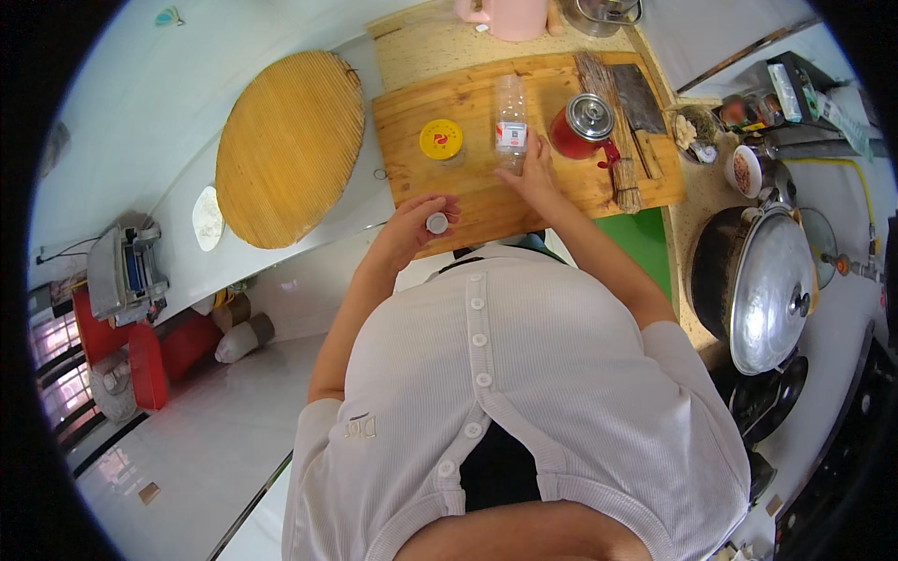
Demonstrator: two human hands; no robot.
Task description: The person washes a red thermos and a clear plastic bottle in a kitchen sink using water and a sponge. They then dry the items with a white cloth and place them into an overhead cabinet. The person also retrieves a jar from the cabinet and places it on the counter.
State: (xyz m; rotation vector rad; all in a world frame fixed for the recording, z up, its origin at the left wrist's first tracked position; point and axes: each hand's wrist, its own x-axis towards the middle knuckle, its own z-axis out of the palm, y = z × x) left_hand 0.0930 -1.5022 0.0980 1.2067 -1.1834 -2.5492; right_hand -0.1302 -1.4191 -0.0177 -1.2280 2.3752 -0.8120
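My left hand (414, 226) is by the near edge of a wooden cutting board (466, 203). A small white cap (437, 223) is held at its fingers. My right hand (534, 175) is around the near end of a clear plastic bottle (511, 105), thumb on one side and fingers on the other. The bottle bears a red and white label and looks empty; my hand hides part of its near end. Left of it on the board stands a container with a yellow lid (441, 139). To the right is a red jar (572, 137) with a handle and a metal-and-glass lid.
A bundled straw brush (609, 133) and a cleaver (637, 98) lie at the board's right. A round wooden lid (291, 151) rests at left. Behind stands a pink pitcher (515, 17). A big lidded pot (768, 291) and a bowl (745, 172) line the right counter.
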